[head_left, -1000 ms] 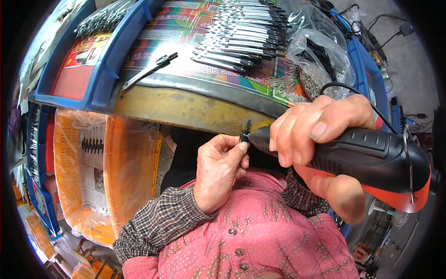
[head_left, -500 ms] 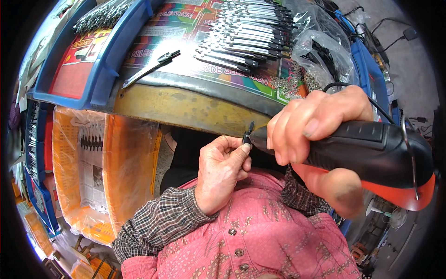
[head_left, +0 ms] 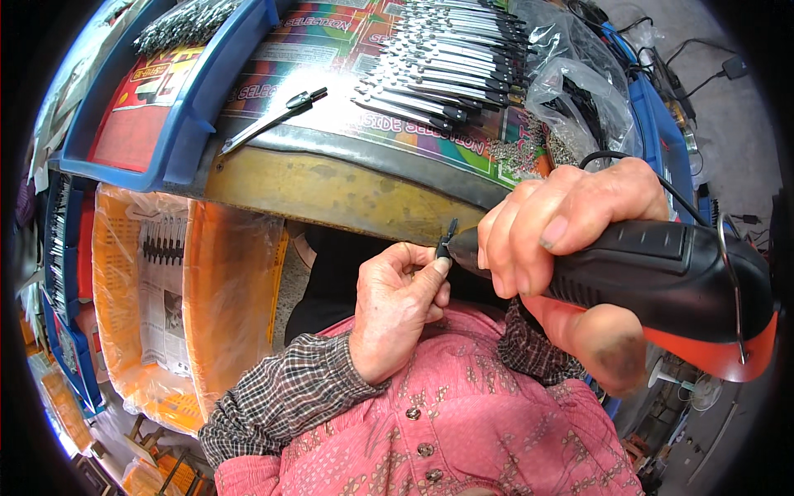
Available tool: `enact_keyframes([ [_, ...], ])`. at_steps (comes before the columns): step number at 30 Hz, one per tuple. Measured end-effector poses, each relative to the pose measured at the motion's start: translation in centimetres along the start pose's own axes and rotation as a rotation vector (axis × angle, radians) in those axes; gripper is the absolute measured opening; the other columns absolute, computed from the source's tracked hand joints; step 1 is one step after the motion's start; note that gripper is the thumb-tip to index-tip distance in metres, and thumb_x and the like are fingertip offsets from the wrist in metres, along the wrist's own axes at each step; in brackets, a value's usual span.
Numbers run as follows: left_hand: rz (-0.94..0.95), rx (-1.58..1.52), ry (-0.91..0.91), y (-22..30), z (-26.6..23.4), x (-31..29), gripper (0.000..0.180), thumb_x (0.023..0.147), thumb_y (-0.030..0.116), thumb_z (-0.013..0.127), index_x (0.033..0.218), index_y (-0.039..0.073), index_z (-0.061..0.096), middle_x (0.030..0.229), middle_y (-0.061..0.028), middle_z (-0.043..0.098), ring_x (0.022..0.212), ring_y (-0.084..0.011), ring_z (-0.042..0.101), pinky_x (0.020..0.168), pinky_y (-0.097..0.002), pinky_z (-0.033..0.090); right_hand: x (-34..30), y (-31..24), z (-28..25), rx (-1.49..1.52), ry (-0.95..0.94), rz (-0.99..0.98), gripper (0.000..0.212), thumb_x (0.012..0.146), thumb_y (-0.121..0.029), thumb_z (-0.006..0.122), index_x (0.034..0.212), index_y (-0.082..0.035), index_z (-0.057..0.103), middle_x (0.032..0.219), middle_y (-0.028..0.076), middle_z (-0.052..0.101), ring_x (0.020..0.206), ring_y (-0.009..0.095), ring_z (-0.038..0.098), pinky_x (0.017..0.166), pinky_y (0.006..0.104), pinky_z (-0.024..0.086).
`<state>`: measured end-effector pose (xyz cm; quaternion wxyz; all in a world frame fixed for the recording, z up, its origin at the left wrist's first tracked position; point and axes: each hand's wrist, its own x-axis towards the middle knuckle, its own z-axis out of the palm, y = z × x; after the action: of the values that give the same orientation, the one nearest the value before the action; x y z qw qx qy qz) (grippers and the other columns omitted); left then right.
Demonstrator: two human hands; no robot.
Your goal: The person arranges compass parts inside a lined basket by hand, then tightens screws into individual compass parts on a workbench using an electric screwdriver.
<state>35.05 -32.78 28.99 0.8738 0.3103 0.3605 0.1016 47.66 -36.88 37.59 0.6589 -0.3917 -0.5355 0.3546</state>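
Observation:
My right hand [head_left: 571, 223] is wrapped around a black and orange electric screwdriver [head_left: 637, 252], which lies sideways with its nose to the left. My left hand [head_left: 401, 285] pinches a small black part [head_left: 446, 240] between thumb and forefinger. The screwdriver's tip meets that part, just off the table's front edge. Fingers partly hide the small part, so its full shape cannot be made out. On the table to the left lies a single silver and black piece [head_left: 273, 121], with two legs like a drawing compass.
Many slim silver and black pieces [head_left: 447, 70] lie in rows on the table. Tiny metal parts [head_left: 517, 157] are heaped beside a clear plastic bag [head_left: 579, 91]. A blue tray [head_left: 178, 124] stands at the left, above an orange lined basket [head_left: 198, 298]. A black cord [head_left: 682, 194] trails behind the screwdriver.
Both hands keep the same grip, and the screwdriver tip stays at the small black part. The whole view has shifted only slightly.

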Motion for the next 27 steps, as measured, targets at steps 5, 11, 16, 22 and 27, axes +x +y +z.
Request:
enact_keyframes([
  [5,0.019,0.033,-0.001,0.0,-0.1,0.0,0.012,0.085,0.009,0.057,0.087,-0.003,0.053,0.064,-0.0017,0.053,0.051,-0.0044,0.047,0.043,-0.0164,0.038,-0.3,1.9,-0.5,0.076,-0.056,-0.150,0.046,0.073,-0.038,0.071,0.094,-0.005,0.044,0.068,0.005,0.050,0.058,0.016,0.051,0.057,0.0304,0.043],
  [11,0.088,0.074,-0.004,-0.2,-0.1,0.0,0.012,0.085,0.008,0.056,0.087,-0.003,0.053,0.063,-0.0024,0.053,0.050,-0.0050,0.046,0.043,-0.0171,0.037,0.1,1.3,-1.2,0.152,-0.146,-0.085,0.059,0.065,-0.042,0.077,0.098,-0.005,0.044,0.071,0.004,0.050,0.061,0.015,0.052,0.059,0.0291,0.044],
  [16,0.098,0.058,-0.018,-0.4,-0.2,0.3,0.012,0.085,0.008,0.056,0.088,-0.003,0.053,0.062,-0.0031,0.053,0.049,-0.0055,0.045,0.042,-0.0177,0.036,-0.2,1.6,0.7,0.189,0.105,-0.179,0.068,0.057,-0.046,0.079,0.099,-0.004,0.046,0.073,0.005,0.053,0.064,0.017,0.055,0.060,0.0303,0.046],
  [22,0.063,0.044,-0.050,-0.1,-0.6,0.1,0.011,0.086,0.008,0.055,0.086,-0.003,0.053,0.061,-0.0036,0.053,0.045,-0.0062,0.044,0.040,-0.0185,0.035,-1.8,0.1,-2.6,-0.141,-0.100,-0.100,0.070,0.057,-0.052,0.075,0.098,-0.004,0.045,0.070,0.005,0.053,0.061,0.017,0.055,0.059,0.0326,0.046],
  [27,0.151,0.236,-0.108,0.4,-1.0,-0.8,0.010,0.085,0.004,0.054,0.092,-0.002,0.051,0.067,-0.0038,0.053,0.052,-0.0064,0.047,0.043,-0.0177,0.037,-2.2,0.0,-2.5,0.108,-0.040,-0.257,0.065,0.063,-0.055,0.071,0.094,-0.005,0.043,0.068,0.004,0.049,0.056,0.017,0.052,0.058,0.0323,0.046],
])
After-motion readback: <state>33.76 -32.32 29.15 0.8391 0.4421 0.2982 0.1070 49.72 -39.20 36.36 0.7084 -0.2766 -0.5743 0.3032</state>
